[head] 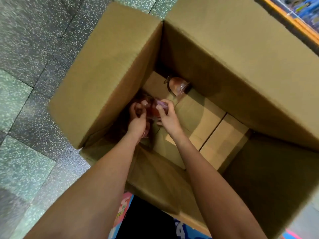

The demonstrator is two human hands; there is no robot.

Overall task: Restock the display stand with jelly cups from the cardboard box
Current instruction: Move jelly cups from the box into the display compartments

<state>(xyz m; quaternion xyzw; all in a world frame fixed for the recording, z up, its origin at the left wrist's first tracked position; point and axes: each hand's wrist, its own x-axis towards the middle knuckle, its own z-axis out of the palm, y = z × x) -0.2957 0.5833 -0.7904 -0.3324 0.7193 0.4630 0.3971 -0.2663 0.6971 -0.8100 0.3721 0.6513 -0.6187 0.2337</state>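
Note:
Both my arms reach deep into a large open cardboard box (224, 54). At its bottom left, my left hand (137, 120) and my right hand (166, 114) curl around a cluster of reddish, clear-plastic jelly cups (151, 108) held between them. How many cups are in the cluster is unclear in the shadow. One more jelly cup (177, 86) lies on its side alone near the box's far wall. The display stand itself is out of sight.
The box stands on a speckled grey-green tiled floor (31, 69), its flaps up at the left and back. An orange-edged shelf with colourful goods (296, 12) shows at the top right. Bare cardboard (222, 135) makes up the box bottom at the right.

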